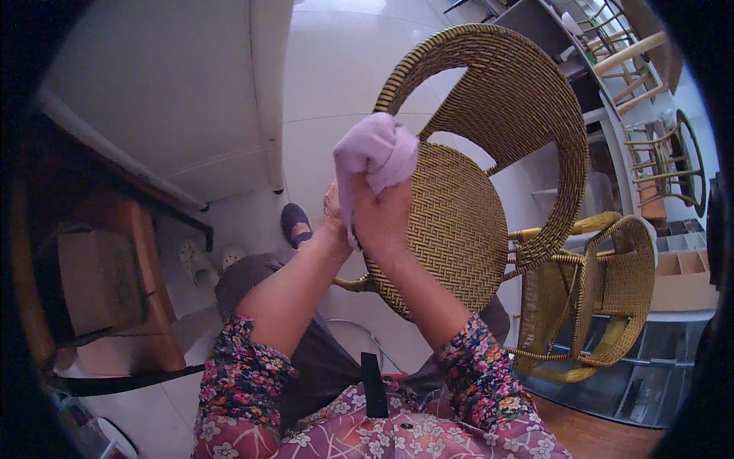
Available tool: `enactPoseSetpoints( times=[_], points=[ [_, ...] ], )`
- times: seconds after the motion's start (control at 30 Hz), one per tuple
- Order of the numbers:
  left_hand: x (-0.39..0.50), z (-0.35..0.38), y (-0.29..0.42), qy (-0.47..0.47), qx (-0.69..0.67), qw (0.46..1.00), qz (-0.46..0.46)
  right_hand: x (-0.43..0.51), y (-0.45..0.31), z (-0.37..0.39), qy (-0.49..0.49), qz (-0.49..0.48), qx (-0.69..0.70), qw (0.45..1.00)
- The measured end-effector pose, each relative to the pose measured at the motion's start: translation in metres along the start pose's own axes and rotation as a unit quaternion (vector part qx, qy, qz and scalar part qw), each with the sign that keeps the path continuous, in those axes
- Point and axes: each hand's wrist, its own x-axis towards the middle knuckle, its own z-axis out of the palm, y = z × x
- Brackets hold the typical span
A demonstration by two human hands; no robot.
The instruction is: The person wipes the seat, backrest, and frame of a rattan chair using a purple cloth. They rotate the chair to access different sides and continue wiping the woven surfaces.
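A crumpled pale purple cloth is bunched between my two hands at the centre of the view. My right hand grips it from below, with the fingers largely hidden by the cloth. My left hand is at the cloth's left side, partly behind it; how its fingers lie is hidden. Just right of and beneath my hands stands a woven rattan-style armchair, with a round seat and a curved back in dark and golden strands. My right forearm passes over the seat's near edge.
A second woven chair lies at the right beside a glass-topped surface. A large pale panel on feet stands at upper left. Wooden furniture with a cardboard box is at left. Light clogs rest on the tiled floor.
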Motion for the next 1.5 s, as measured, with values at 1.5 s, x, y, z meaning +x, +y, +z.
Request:
enactPoseSetpoints(
  times=[1.5],
  points=[
    [-0.01,0.021,0.006,0.175,-0.138,0.975,-0.026,0.107,0.008,0.0,0.027,0.149,0.127,0.98]
  ],
)
